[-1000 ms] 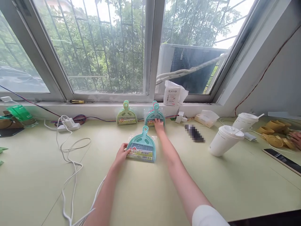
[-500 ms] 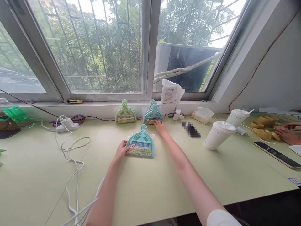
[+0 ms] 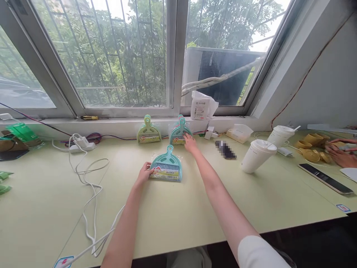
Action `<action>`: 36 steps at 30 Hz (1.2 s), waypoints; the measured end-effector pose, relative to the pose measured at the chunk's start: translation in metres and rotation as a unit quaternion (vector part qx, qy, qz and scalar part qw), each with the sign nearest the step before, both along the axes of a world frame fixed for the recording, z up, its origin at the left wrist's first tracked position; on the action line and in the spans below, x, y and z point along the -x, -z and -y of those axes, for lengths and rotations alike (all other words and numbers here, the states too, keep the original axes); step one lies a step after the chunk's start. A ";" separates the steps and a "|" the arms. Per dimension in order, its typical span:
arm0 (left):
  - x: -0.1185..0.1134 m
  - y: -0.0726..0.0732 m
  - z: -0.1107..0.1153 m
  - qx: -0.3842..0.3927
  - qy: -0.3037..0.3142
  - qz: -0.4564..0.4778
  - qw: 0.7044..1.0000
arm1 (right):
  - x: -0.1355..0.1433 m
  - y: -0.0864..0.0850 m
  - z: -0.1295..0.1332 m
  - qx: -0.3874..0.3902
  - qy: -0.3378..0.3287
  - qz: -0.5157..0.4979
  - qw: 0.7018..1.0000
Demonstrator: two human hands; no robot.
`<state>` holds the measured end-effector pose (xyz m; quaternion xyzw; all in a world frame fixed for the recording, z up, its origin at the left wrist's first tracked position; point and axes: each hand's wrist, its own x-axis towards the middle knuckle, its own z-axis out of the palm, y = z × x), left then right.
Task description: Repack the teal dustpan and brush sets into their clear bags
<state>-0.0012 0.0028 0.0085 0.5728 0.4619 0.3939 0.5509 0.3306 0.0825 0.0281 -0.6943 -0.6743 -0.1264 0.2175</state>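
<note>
A teal dustpan-and-brush set (image 3: 166, 168) in clear wrapping stands tilted back on the table. My left hand (image 3: 145, 172) grips its left edge, with the thumb on the front over the label. Farther back, more wrapped dustpan sets (image 3: 179, 131), teal in front with pink behind, lean against the wall below the sill. My right hand (image 3: 190, 143) rests its outstretched fingers on the right side of that stack's front. To the left of this stack, yellow-green dustpan sets (image 3: 148, 130) lean on the same wall; no hand touches them.
White cables (image 3: 93, 201) and a power strip (image 3: 82, 147) lie on the left. To the right are a phone (image 3: 225, 149), two white lidded cups (image 3: 258, 156) and a dark flat device (image 3: 325, 178). Another person's hands (image 3: 341, 154) are beside yellow pieces (image 3: 312, 145) at far right.
My right hand's fingers have shifted slightly up and right on the back stack. My left hand keeps its hold on the front dustpan. The camera view has shifted a little.
</note>
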 end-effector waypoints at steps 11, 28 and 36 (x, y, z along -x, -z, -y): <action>0.001 0.003 -0.001 0.031 0.008 0.032 0.999 | -0.001 0.000 0.030 -0.060 -0.110 -0.142 0.982; -0.034 -0.021 0.066 0.116 0.185 0.199 0.955 | 0.072 0.022 0.179 -0.045 -0.080 -0.517 0.851; -0.071 -0.025 0.065 0.102 0.127 0.131 0.978 | 0.052 0.009 0.200 -0.074 -0.098 -0.402 0.907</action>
